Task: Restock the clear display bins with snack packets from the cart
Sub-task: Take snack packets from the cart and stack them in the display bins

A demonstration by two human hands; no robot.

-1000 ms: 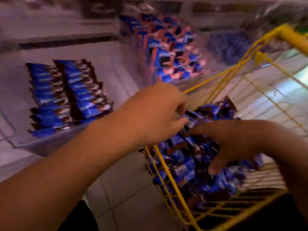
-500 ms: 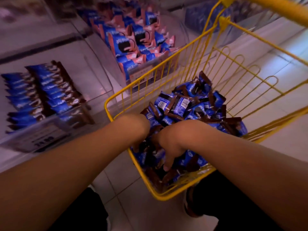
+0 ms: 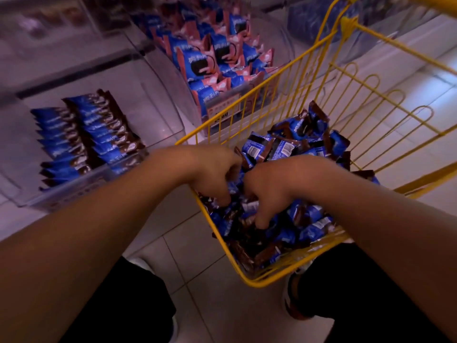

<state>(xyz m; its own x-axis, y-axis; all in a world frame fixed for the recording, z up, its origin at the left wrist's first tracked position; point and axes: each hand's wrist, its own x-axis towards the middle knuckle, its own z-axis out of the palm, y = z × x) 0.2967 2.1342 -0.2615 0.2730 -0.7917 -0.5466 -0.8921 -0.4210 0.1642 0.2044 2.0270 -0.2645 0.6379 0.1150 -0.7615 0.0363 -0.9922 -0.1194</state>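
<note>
Blue-and-brown snack packets (image 3: 294, 149): loose heap filling the near end of the cart basket; barcode backs face up on a few near the top of the pile.
Cart (image 3: 249, 112): yellow wire basket, right of centre, standing on the tiled floor; its front corner sits close to the bins.
Left hand (image 3: 212, 174): reaches over the basket's left rim, fingers curled down into the packets; fingertips buried, so whether it actually has hold of one cannot be told.
Right hand (image 3: 269, 191): just beside the left, knuckles up, fingers curled and dug into the heap; what they have hold of, if anything, is hidden.
Near clear bin (image 3: 158, 95): left of the cart, transparent walls, holding two neat rows of the same blue-and-brown packets (image 3: 99, 134) stacked on edge; bare bin floor behind the rows.
Far clear bin (image 3: 277, 40): behind the cart's front rim, filled with blue-and-pink packets (image 3: 210, 60) standing upright; a price label (image 3: 223, 112) on its front, print too blurred to read.
Floor (image 3: 197, 248): pale tiles.
Person: dark trousers at the lower edge, a shoe (image 3: 293, 303) under the basket's near corner.
</note>
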